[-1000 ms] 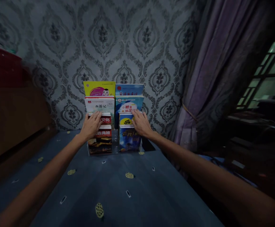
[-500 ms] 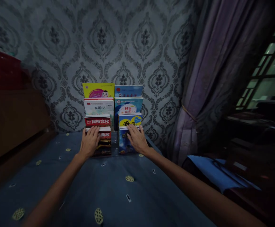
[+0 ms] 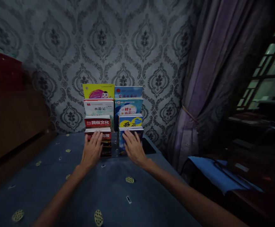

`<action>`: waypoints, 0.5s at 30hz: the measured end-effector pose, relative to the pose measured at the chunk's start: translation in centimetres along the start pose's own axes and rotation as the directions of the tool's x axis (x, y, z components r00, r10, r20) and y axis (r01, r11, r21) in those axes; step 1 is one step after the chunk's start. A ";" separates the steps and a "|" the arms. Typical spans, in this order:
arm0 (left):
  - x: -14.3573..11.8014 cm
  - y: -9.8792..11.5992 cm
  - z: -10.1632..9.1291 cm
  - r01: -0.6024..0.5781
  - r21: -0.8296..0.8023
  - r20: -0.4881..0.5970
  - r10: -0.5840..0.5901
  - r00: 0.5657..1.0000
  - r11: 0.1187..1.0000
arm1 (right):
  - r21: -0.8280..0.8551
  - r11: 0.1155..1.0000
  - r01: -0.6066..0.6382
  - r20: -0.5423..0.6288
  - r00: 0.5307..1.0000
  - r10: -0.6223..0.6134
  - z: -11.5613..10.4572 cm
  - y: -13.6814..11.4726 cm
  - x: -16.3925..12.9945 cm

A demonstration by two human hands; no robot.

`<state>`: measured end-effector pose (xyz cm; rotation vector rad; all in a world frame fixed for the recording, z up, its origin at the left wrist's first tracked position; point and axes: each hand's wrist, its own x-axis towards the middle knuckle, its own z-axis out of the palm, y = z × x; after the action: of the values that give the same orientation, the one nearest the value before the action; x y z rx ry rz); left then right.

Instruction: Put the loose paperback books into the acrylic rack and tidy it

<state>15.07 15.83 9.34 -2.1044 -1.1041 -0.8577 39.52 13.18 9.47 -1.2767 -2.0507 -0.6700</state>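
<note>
Two columns of books stand upright in stepped rows against the wall. My left hand (image 3: 92,148) lies with fingers extended over the cover of the front left book (image 3: 106,144), which is red and black. My right hand (image 3: 134,146) rests its outstretched fingers on the front right book (image 3: 122,145), which is dark blue. Behind the left one rise a red book (image 3: 97,122), a white book (image 3: 99,108) and a yellow book (image 3: 98,90). On the right side, a yellow and blue book (image 3: 130,121), a blue book (image 3: 128,106) and another blue one stand behind.
The books stand on a blue patterned cloth (image 3: 113,189). A flat black object (image 3: 149,146) lies right of them. A brown wooden panel (image 3: 14,123) stands at the left, a purple curtain (image 3: 213,69) at the right. A light blue item (image 3: 217,173) lies lower right.
Both hands have come down from the top edges of the front books onto their covers. The black object beside the right column is now uncovered. The books look unmoved.
</note>
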 end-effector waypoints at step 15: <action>-11.8 4.1 4.2 0.101 -0.429 0.434 0.107 0.895 0.898 | 0.387 0.900 -0.201 0.425 0.905 0.019 4.5 -4.9 -9.6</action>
<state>14.46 11.57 -3.11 -2.7901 -1.2136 -0.6794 37.22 8.67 -1.05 -1.3354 -2.2624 0.1255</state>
